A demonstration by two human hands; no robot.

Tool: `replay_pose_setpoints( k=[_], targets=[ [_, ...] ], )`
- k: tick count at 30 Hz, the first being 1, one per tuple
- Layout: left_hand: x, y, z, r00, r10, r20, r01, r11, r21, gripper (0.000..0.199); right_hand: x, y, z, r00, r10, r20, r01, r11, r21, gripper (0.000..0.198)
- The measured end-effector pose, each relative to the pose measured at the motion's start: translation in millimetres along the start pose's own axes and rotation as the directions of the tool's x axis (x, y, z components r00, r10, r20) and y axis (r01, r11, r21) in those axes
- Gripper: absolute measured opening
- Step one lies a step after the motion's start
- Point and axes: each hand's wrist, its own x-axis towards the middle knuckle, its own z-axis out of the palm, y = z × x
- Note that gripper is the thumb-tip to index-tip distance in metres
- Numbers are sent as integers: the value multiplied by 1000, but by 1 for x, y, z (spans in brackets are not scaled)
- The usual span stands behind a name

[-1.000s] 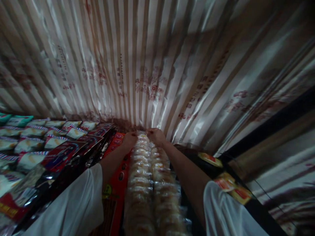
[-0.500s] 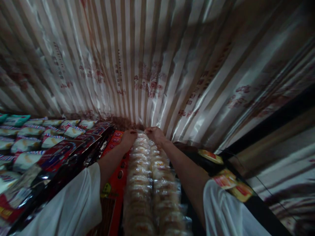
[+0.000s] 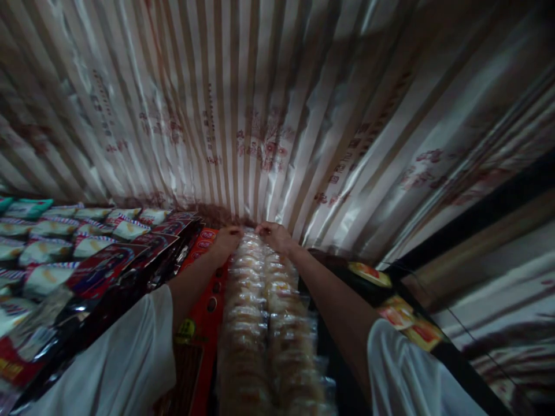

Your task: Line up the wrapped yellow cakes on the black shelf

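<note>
Two long rows of round pastries in clear plastic wrappers (image 3: 247, 315) run away from me down the middle. At their far end my left hand (image 3: 229, 240) is closed, its fingertips pinched at the left edge of the last wrapped pastry. My right hand (image 3: 276, 237) is closed too, thumb and fingers curled at the right side of the same end. Shiny clear wrapper shows between the two hands. The fingertips are small and dim, so their exact grip is hard to see.
Left of the rows lies a red package (image 3: 211, 303), then dark red bags (image 3: 125, 266) and several white packs (image 3: 50, 248). Yellow-and-red packs (image 3: 399, 312) lie on a dark surface at right. A striped plastic curtain (image 3: 243, 115) hangs close behind the hands.
Both hands stay at the far end of the rows, nearly still. My forearms and sleeves have spread slightly outward.
</note>
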Motion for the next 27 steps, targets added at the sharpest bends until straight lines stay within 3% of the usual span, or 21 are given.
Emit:
replay_pose_setpoints(
  k=[5,11,16,22,27],
  targets=[
    [1,2,-2,999,-40,-31,42,998,45,16,2,-6,1,999,38,-38,-37,998,47,20],
    [-5,6,-3,999,-15,-35,18,998,65,17,0,-9,6,995,10,-102,-12,1000,-16,19],
    [-6,3,-4,999,-15,-30,16,1000,26,18,-1,-9,2,996,80,-31,-81,997,-16,19],
    [1,-3,-4,998,-11,-59,12,1000,18,18,-4,-11,-6,981,177,83,-186,975,122,22],
    [8,-6,0,996,11,-92,-9,1000,20,21,-9,-9,-7,981,144,132,-169,964,204,18]
  ],
)
